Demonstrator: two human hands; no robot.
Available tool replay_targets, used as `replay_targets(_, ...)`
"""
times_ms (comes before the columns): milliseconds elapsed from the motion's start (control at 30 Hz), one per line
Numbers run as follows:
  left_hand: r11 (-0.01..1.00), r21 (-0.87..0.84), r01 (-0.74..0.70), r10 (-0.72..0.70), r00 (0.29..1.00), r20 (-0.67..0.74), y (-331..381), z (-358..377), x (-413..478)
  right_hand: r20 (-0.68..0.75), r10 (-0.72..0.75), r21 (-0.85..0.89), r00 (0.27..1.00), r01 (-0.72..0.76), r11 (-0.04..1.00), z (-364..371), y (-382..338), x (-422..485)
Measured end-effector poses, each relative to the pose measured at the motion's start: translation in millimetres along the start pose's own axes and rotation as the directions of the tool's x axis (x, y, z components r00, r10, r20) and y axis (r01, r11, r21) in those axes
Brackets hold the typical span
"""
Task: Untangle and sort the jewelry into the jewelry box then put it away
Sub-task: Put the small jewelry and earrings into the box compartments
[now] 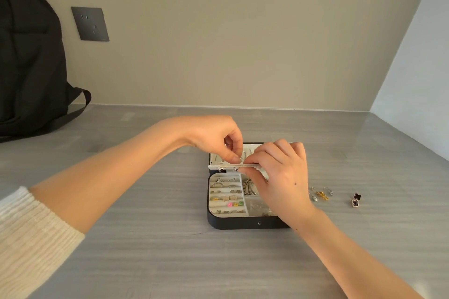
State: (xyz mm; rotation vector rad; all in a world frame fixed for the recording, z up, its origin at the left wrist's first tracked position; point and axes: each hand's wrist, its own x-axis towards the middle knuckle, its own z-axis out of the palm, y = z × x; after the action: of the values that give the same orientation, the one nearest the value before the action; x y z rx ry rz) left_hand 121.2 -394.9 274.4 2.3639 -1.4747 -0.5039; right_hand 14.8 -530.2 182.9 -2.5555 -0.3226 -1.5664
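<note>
A black jewelry box (243,223) lies open on the grey table, its cream compartments holding rings, studs and small coloured pieces. A cream earring panel (227,166) stands raised edge-on between lid and base, with two studs pinned in it. My left hand (216,137) reaches over the lid and pinches something small at the panel's top edge. My right hand (279,172) grips the panel's right part, fingers curled round it. What the left fingertips pinch is too small to name.
Loose earrings (322,194) lie on the table right of the box, with a pair of black clover earrings (356,199) further right. A black backpack (29,68) leans at the far left by a wall socket (90,24). A wall runs behind.
</note>
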Motion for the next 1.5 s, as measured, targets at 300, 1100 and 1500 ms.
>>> replay_targets(300,0.998,0.054,-0.042,0.039,0.997,0.059,4,0,3,0.002,-0.017,-0.005,1.0,0.017,1.0,0,1,0)
replay_targets(1100,0.963,0.267,0.028,-0.059,0.992,0.108,16,-1,6,-0.032,-0.06,-0.072,0.998,0.057,0.996,-1,-1,1)
replay_targets(1500,0.998,-0.036,0.044,-0.056,0.886,-0.461,3,49,-37,-0.066,0.066,-0.049,0.996,-0.069,0.996,6,6,12)
